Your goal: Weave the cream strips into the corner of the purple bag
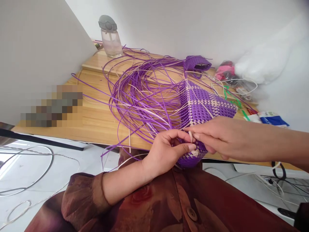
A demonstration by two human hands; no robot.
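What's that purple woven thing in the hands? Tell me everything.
The woven piece is a boxy weave of glossy purple strips, plastic by the look, checked with cream bands. It lies tilted at the near edge of the wooden table. Loose strands fan out from it. The left hand grips its near corner; the right hand pinches a cream strip.

No legible text or labels anywhere

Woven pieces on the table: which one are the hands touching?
The big purple-and-cream woven piece at the near edge; the small all-purple one lies farther back, untouched.
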